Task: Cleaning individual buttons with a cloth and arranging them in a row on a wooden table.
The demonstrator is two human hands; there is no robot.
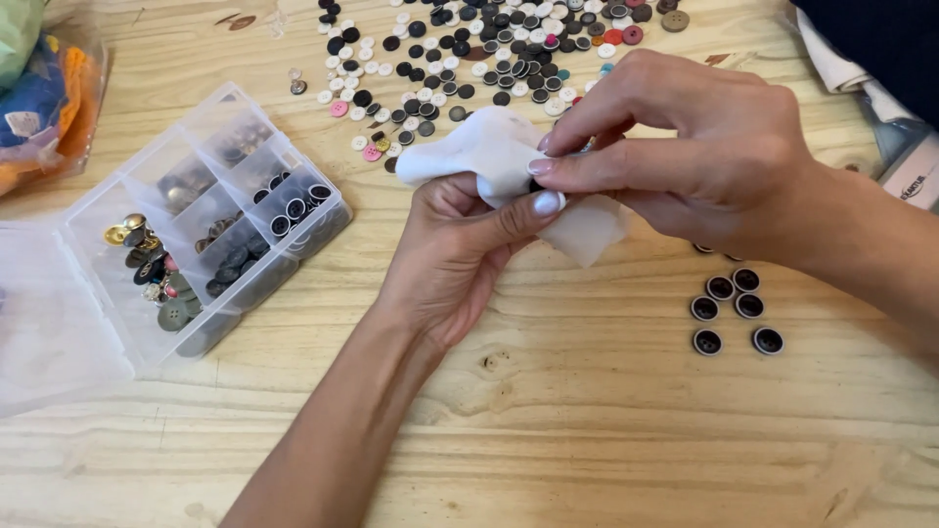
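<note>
Hands: left hand (445, 259) comes up from the lower edge, palm up, its fingers curled round a crumpled white cloth (494, 156) and its thumb pressed flat on top of it; right hand (685, 152) reaches in from the right edge, forefinger and thumb pinching the same cloth where a small dark button (535, 184) shows between the fingertips.
Cloth: it sits above the middle of the table, touching both hands, one loose flap hanging just under the right hand's fingers.
Edges: clear plastic compartment box (196, 220) lies open to the left, well apart from the hands, its lid flat toward the left edge; dark and brassy buttons fill several compartments.
Far side: loose spread of black, white and pink buttons (469, 59) lies beyond the cloth, reaching the top edge.
Right side: small cluster of black buttons with pale rims (732, 311) lies just below the right wrist.
Open room: bare wood runs wide across the near half, either side of the left forearm.
Surface: pale wooden table (606, 430) with visible grain and knots.
Corners: orange and blue bag (44, 98) at top left; dark fabric with white cloth (871, 49) at top right.
</note>
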